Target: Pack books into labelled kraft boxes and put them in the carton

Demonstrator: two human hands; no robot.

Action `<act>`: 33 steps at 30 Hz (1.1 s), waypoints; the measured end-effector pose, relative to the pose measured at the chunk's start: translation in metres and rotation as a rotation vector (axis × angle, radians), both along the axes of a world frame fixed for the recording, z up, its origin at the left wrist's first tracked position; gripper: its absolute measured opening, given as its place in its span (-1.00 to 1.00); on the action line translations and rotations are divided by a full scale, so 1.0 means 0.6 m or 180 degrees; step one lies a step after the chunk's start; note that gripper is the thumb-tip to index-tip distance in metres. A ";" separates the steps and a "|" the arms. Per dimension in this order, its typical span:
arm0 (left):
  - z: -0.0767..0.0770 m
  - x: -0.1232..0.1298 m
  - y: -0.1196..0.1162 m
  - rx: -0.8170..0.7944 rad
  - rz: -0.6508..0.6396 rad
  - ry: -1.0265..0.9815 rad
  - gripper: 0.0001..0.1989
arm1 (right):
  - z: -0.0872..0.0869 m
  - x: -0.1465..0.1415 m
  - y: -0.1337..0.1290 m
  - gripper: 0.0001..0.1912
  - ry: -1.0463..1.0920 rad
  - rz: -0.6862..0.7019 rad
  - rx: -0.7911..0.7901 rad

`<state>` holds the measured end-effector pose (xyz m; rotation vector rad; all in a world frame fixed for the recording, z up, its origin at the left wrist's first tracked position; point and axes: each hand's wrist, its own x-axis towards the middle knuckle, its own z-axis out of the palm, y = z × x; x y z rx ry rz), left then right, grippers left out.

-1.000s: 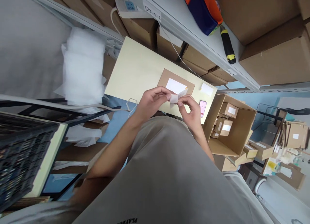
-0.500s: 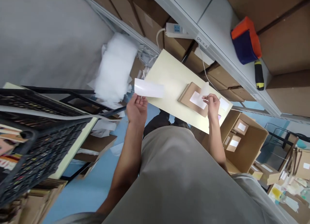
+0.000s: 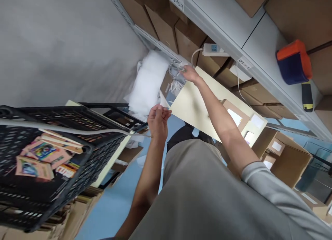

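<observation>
My left hand [image 3: 158,119] pinches a white paper strip [image 3: 163,102] at the near left corner of the cream table [image 3: 193,103]. My right arm stretches across the table, and my right hand [image 3: 189,73] is at its far end, fingers among a pile of white paper scraps [image 3: 175,83]. Whether those fingers grip a scrap is unclear. A flat brown cardboard parcel [image 3: 226,106] with a white label [image 3: 234,116] lies on the table to the right of my arm, with a loose white label [image 3: 257,121] and a phone [image 3: 249,136] beside it.
A black plastic crate [image 3: 52,157] of colourful packets stands at the left. White foam wrap [image 3: 149,82] lies beyond the table. Shelves above hold cardboard boxes, a power strip [image 3: 214,50], an orange-blue tape dispenser [image 3: 294,61] and a yellow-black tool [image 3: 307,96]. An open carton [image 3: 290,160] sits right.
My right hand left the parcel and reached out to the scrap pile at the table's far end. My left hand stayed low with the white strip. The view swung left and up.
</observation>
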<state>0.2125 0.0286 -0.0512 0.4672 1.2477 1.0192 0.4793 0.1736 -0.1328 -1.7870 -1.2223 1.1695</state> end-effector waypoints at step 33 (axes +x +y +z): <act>0.040 0.276 -0.276 0.3489 -0.4560 0.1853 -0.80 | 0.118 0.100 -0.820 -0.50 0.1083 -0.2820 -0.0241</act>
